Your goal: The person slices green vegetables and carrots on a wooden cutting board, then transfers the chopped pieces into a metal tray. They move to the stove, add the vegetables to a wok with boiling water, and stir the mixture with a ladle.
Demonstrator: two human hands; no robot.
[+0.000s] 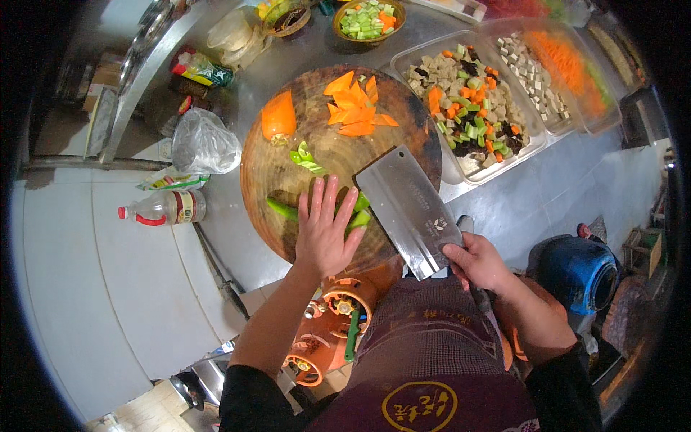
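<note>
My right hand [478, 262] grips a wide Chinese cleaver [407, 208] at its handle end. The blade lies tilted over the right front of a round wooden chopping block [259, 178]. My left hand [326, 229] is spread flat, palm down, over several green peppers [283, 209] on the block; it partly hides them. Beyond the fingertips lie a few slices of green pepper [306, 157]. A carrot piece [279, 117] with its stem end rests at the back left. Next to it is a heap of sliced carrot [353, 108].
Clear plastic tubs of mixed diced food [475, 119] and white cubes [534, 81] stand at the right. A bowl of diced celery and carrot [368, 20] is behind the block. On the left are a plastic bag [205, 141] and a bottle [167, 208]. Orange gas cylinders [310, 353] stand below.
</note>
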